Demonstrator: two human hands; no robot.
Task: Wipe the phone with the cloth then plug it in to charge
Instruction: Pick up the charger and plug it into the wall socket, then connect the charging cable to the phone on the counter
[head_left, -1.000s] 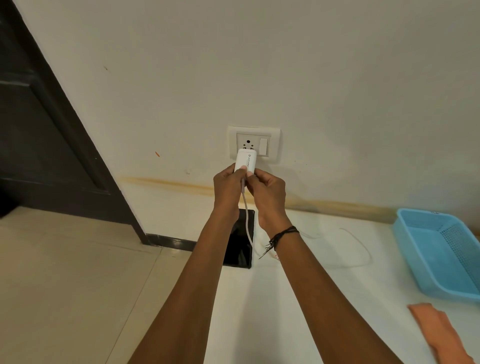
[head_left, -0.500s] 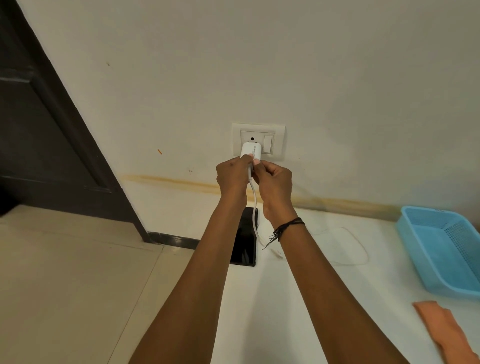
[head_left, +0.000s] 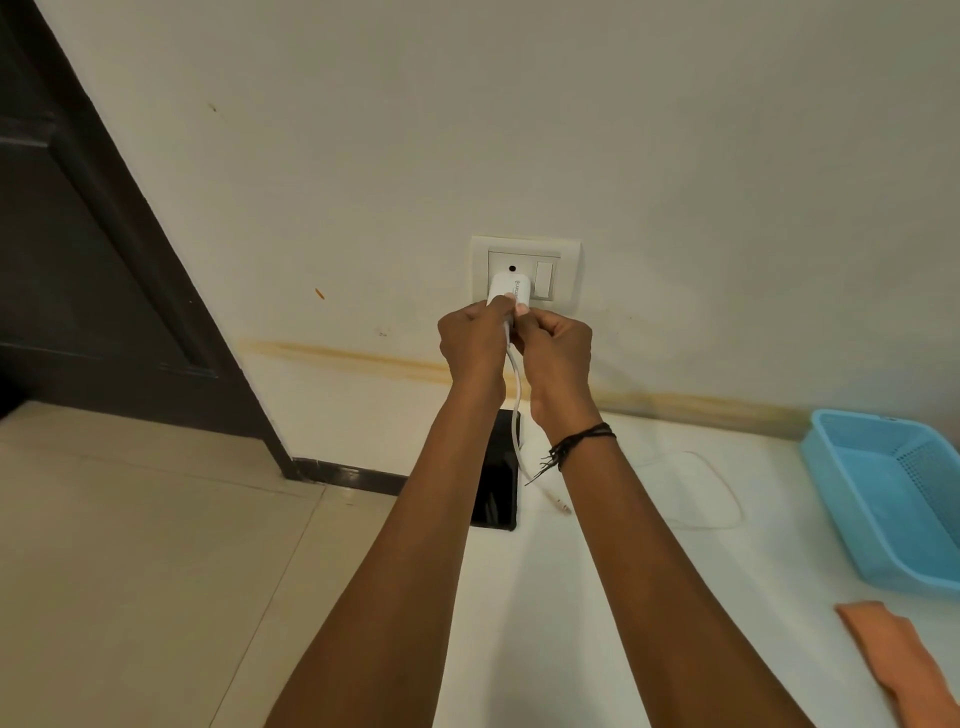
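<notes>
A white charger adapter (head_left: 511, 290) is pressed against the wall socket (head_left: 524, 270). My left hand (head_left: 475, 338) and my right hand (head_left: 556, 348) both grip its lower end from either side. Its white cable (head_left: 515, 415) hangs down between my wrists, loops over the white counter (head_left: 691, 491), and its free plug end (head_left: 560, 503) lies beside the phone. The black phone (head_left: 496, 483) lies flat on the counter below my arms, partly hidden by my left forearm. An orange cloth (head_left: 898, 665) lies at the lower right.
A light blue plastic basket (head_left: 893, 493) stands at the right on the white counter (head_left: 597, 623). A dark door (head_left: 78, 260) fills the left side, with beige floor tiles (head_left: 130, 571) below it. A switch (head_left: 544, 279) sits right of the socket.
Both hands lifted the adapter from just below the socket plate up onto the socket, where it now sits against the lower holes.
</notes>
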